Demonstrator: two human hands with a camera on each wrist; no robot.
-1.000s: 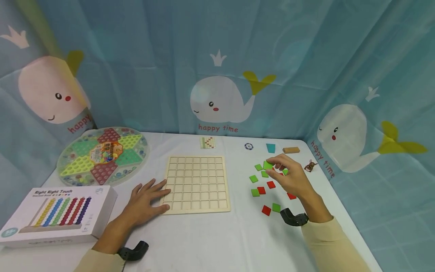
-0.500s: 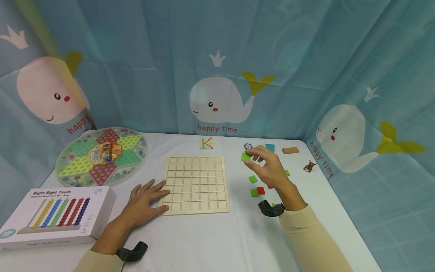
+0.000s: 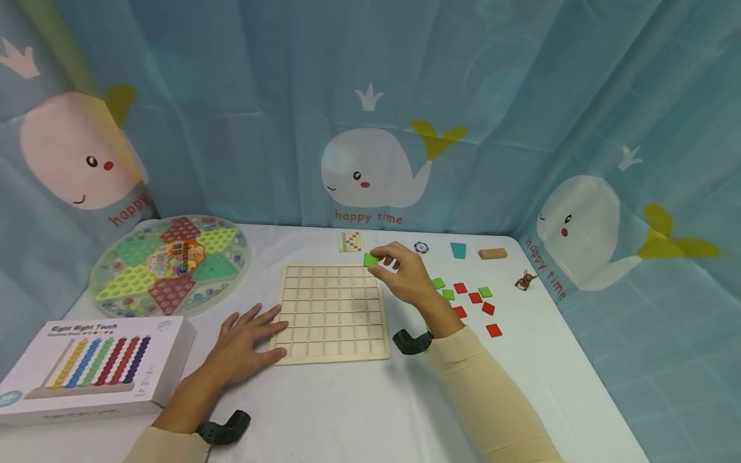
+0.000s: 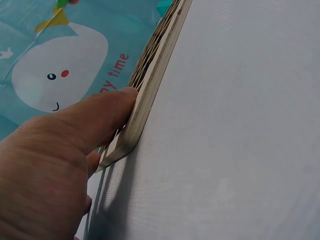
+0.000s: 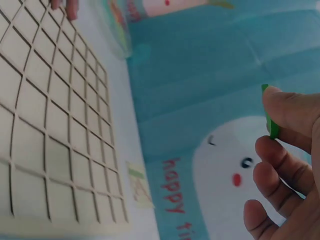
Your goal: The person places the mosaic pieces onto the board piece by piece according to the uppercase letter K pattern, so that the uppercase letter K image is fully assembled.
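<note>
A pale wooden grid board (image 3: 332, 315) with square cells lies on the table. My left hand (image 3: 246, 341) rests at its left edge, fingers spread, and in the left wrist view the thumb (image 4: 112, 112) touches the board's rim. My right hand (image 3: 405, 276) pinches a green square tile (image 3: 370, 260) between thumb and fingers, above the board's far right corner. In the right wrist view the green tile (image 5: 270, 112) shows edge-on. Loose red tiles (image 3: 475, 298) and green tiles (image 3: 485, 292) lie right of the board, some hidden behind the right arm.
Along the back are a small patterned card (image 3: 350, 242), a poker chip (image 3: 420, 247), a teal trapezoid piece (image 3: 458, 250) and a wooden block (image 3: 493, 254). A small brown animal figure (image 3: 524, 280) sits at right. At left are a Chinese checkers board (image 3: 130, 251) and a white box (image 3: 168, 360).
My right hand has carried the green tile leftward from the loose tiles to the far right corner of the board. The left hand keeps its place at the board's edge.
</note>
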